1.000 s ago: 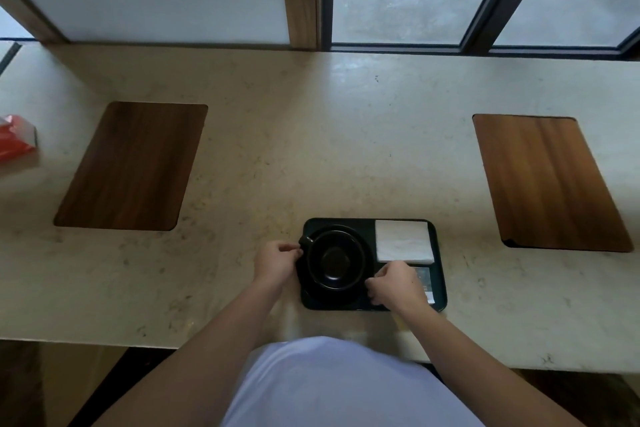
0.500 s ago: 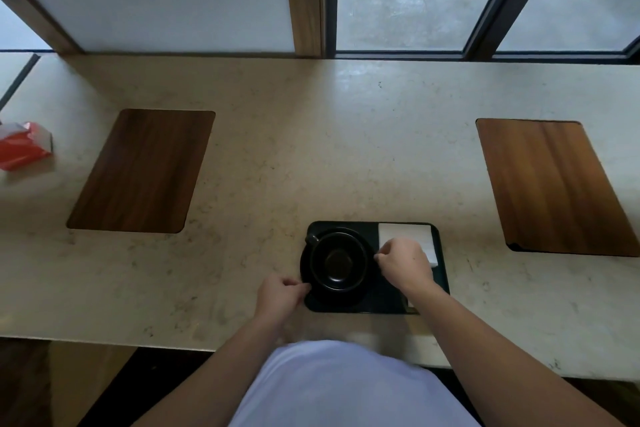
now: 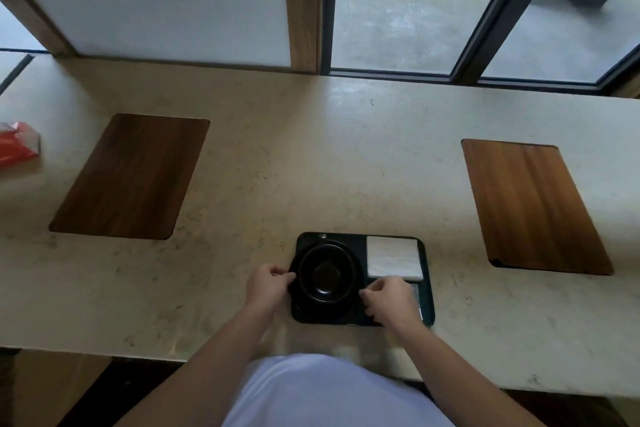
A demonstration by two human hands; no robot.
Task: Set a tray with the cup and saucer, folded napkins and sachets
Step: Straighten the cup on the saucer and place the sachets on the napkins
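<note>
A dark tray lies on the counter close to its near edge. On its left half a black cup stands upright on a black saucer. At the tray's far right lies a folded white napkin. Only a sliver of the sachets shows, at the near right under my right hand. My left hand pinches the saucer's left rim. With its fingers curled, my right hand meets the saucer's right rim.
Two dark wooden boards are set on the beige stone counter, one at the left and one at the right. A red packet sits at the far left edge. Windows and a wooden post stand behind the counter.
My right hand came off the napkin and moved back to the saucer's right rim. My left hand shifted from the tray's near-left corner up to the saucer's left rim.
</note>
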